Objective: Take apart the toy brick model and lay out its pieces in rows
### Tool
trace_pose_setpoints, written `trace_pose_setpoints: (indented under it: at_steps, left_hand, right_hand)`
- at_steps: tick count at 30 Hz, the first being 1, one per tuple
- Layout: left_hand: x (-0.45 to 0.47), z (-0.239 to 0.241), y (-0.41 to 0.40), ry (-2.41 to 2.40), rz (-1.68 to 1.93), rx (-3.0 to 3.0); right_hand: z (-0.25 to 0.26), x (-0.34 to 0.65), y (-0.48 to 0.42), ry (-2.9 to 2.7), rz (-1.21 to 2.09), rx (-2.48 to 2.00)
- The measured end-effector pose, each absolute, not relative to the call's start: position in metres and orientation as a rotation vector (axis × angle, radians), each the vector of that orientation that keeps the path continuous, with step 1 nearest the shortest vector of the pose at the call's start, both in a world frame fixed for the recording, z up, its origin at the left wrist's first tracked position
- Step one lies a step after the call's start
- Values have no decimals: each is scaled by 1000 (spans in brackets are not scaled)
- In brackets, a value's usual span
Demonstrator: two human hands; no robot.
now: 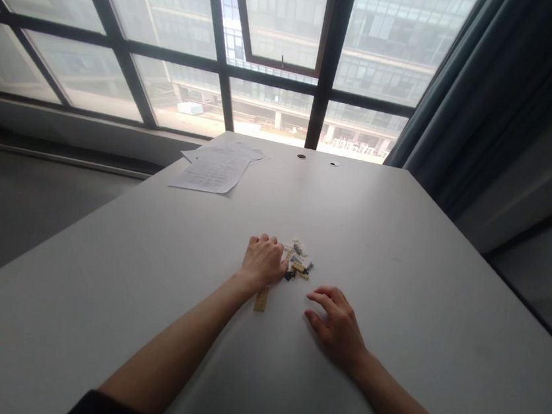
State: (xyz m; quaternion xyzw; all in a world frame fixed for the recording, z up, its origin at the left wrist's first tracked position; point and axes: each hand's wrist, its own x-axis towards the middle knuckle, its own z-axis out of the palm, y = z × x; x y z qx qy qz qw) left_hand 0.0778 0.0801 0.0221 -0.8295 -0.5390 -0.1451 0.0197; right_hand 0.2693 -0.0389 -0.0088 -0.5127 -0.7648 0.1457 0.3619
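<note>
Since the small pieces (299, 268) lay heaped mid-frame, presumably for easy reach, the left hand (263, 259) curled at their left edge, grip impossible to tell, while the right hand (340, 324), right of centre, had its fingers parted.

We see bright light coming in through the big window (282, 15), and past the glass everything looks white and washed out. Our side is dim. The table (377, 238) looks gray, and darker near us. Shadows by our right hand (335, 323) are soft. The small pieces (300, 268) look fuzzy. Near the sides, window bars (119, 46) lean and stretch.
</note>
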Motion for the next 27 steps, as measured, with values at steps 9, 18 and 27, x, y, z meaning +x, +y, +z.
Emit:
trace_pose_setpoints:
  at_steps: [9,18,27]
  left_hand:
    - [90,29,79,-1648,-310,-2544]
    - [81,39,53,-1505,-411,-2579]
    - [70,45,-14,-1203,-487,-2617]
  right_hand:
    - [-7,268,-39,-1927,411,-1322]
    - [-4,272,-30,-1628,703,-1347]
    - [12,245,-17,-1119,1355,-1165]
